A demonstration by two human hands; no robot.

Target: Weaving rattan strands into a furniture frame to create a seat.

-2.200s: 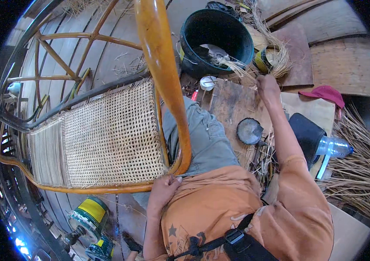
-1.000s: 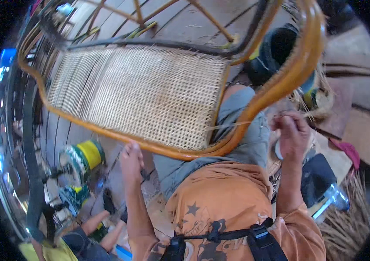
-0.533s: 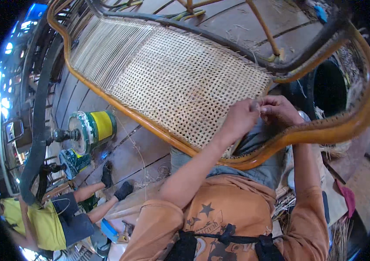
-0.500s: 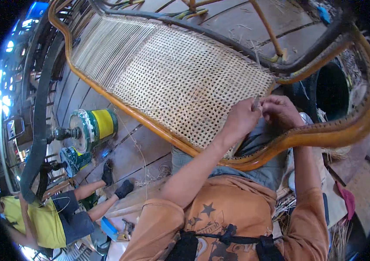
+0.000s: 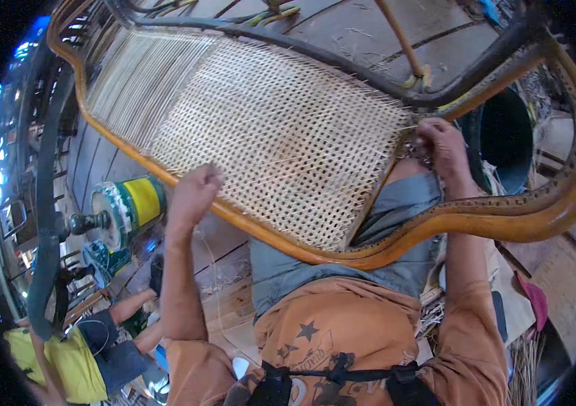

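A woven cane panel (image 5: 288, 142) fills a long curved wooden frame (image 5: 369, 256) that lies across my lap. Its nearer part is open lattice weave, while the far left part has only parallel strands (image 5: 145, 81). My left hand (image 5: 196, 193) is over the left rail, at the panel's edge, with fingers curled; what they hold is hidden. At the panel's right edge, near the far corner, my right hand (image 5: 443, 145) pinches the end of a thin cane strand. A loose pale strand (image 5: 212, 254) hangs down below the left rail.
Left of the frame stand green and yellow turned posts (image 5: 129, 203). A person in a yellow shirt (image 5: 57, 365) is at the lower left. A dark bucket (image 5: 504, 139) stands to the right. Dark curved rails (image 5: 342, 61) run along the far side, and cane scraps litter the plank floor.
My left hand has left the right hand's side and moved left across the panel to the left rail. My right hand has shifted slightly up along the panel's right edge.
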